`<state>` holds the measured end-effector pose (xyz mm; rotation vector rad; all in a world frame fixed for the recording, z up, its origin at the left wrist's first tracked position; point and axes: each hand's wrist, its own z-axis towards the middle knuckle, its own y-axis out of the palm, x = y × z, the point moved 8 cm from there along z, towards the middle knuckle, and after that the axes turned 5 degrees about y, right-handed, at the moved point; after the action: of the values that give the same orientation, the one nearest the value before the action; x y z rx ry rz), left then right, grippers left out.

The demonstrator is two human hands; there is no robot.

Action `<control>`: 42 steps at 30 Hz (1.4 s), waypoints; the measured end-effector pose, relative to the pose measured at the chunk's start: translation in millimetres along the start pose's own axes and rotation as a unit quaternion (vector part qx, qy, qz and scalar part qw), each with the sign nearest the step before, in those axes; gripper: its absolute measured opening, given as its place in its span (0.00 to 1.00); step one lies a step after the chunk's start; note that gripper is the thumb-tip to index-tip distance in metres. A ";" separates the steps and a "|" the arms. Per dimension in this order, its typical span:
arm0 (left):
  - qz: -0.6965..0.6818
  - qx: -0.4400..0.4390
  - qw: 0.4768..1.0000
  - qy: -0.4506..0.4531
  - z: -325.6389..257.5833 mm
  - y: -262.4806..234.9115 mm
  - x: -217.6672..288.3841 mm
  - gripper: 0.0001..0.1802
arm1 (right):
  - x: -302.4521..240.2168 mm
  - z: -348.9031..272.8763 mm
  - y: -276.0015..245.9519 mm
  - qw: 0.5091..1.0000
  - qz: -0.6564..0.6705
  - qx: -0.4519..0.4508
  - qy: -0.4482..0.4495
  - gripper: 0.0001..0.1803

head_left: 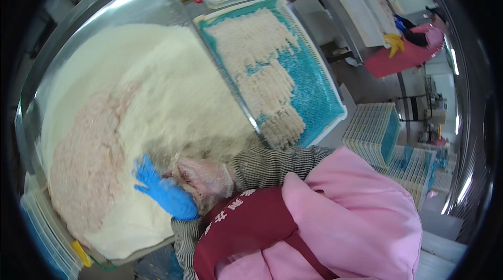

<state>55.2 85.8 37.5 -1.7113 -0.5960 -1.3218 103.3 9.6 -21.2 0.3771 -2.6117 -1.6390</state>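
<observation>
My left hand (pixel 165 188), in a blue glove, is over the near edge of a pale breadcrumb-like heap (pixel 173 81), with its fingers apart and nothing seen in them. Close beside it is my right hand (pixel 207 178), in a clear plastic glove dusted with crumbs. Its fingers curl inward at the crumbs; what they hold, if anything, is hidden and blurred. A mass of pinkish, raw-looking minced meat (pixel 86 165) lies on the left part of the crumbs. All this rests in a large metal-rimmed basin (pixel 152 0).
Right of the basin, a white-rimmed tray (pixel 314 94) with teal mesh carries rows of crumb-coated strips (pixel 267 86). Another tray (pixel 246 0) with blue sheeting stands beyond it. Stacked crates (pixel 372 130) stand at the right. A person in pink (pixel 403 52) works at a far counter.
</observation>
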 end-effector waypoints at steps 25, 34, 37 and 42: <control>0.196 -0.079 0.969 0.127 -58.4 -57.7 -26.5 0.30 | -266.0 -316.8 -208.2 0.514 -0.770 0.369 -0.081 0.28; 0.461 0.101 0.881 0.031 30.5 -152.7 -49.0 0.24 | -201.7 -239.5 -84.0 0.621 -0.574 0.443 -0.298 0.25; 0.498 0.056 0.865 -0.009 53.4 -151.9 -55.1 0.23 | -146.8 -172.7 -5.9 0.635 -0.643 0.310 -0.295 0.23; 0.357 -0.062 0.932 -0.031 22.7 -147.2 -75.4 0.21 | -78.5 -108.7 36.0 0.693 -0.659 0.172 -0.236 0.22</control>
<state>-73.5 189.9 15.9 -1.8238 0.0985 -0.7910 189.8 -54.0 66.7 2.6834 -3.0984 -1.3559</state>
